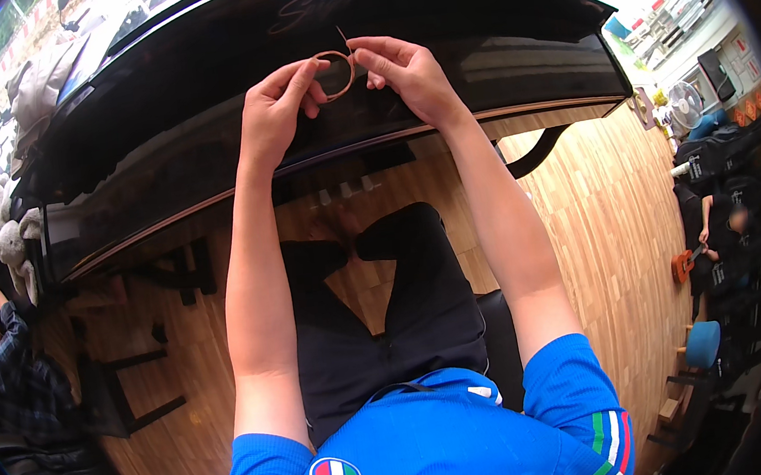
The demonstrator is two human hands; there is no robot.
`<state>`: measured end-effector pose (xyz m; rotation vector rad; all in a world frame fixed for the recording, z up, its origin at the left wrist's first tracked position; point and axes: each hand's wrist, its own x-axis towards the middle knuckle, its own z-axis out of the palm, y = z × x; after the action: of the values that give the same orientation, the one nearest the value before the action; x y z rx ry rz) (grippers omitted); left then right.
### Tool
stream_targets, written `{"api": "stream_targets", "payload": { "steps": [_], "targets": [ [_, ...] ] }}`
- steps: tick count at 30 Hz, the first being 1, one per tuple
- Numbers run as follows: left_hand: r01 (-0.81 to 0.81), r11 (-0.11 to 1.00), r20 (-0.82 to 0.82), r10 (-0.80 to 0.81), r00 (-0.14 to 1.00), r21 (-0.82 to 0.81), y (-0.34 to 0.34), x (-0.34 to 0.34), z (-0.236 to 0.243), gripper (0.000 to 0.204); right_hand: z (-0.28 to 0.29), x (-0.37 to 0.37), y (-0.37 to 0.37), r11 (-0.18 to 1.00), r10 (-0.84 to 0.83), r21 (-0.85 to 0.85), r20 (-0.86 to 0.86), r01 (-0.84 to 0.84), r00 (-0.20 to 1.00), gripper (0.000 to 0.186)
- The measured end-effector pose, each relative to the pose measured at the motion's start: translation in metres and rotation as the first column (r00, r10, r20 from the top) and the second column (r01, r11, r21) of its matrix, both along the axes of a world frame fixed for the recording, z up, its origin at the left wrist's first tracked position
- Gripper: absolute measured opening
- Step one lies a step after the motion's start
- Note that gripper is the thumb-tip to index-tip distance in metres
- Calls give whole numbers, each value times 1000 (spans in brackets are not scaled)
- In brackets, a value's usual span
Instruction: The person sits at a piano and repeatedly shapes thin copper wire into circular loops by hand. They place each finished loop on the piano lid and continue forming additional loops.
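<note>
A thin tan hoop (352, 73), whose exact kind I cannot make out, is held up in front of a glossy black piano (163, 171). My left hand (274, 106) pinches its left side between thumb and fingers. On the opposite side, the thumb and index finger of my right hand (406, 75) are closed at the hoop's edge. A fine, pointed strand (341, 32) sticks up from beside the right fingertips. Both forearms reach forward over my lap, with the hoop above the piano's near edge.
Below lies a wooden floor (597, 207). Grey plush toys (10, 241) sit at the piano's left end. At far left a person (6, 347) sits near a dark stool frame (129, 390). On the right another person holds a small orange ukulele (682, 265), near a blue stool (703, 344) and a fan (685, 105).
</note>
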<state>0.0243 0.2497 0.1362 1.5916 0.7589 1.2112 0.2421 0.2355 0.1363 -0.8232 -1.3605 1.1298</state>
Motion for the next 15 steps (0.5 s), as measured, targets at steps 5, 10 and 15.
{"api": "stream_targets", "payload": {
  "steps": [5, 10, 15],
  "targets": [
    [27, 999, 83, -25, 996, -17, 2, 1, -3, 34, 3, -3, -6, 999, 15, 33, 159, -21, 987, 29],
    [27, 999, 81, -28, 996, 19, -1, 3, 0, 46, -1, -2, -2, 999, 8, 35, 117, -12, 993, 27],
    [59, 997, -14, -58, 998, 54, -3, -1, 3, 41, -2, -1, -1, 1000, 9, 17, 115, -11, 993, 26]
  ]
}}
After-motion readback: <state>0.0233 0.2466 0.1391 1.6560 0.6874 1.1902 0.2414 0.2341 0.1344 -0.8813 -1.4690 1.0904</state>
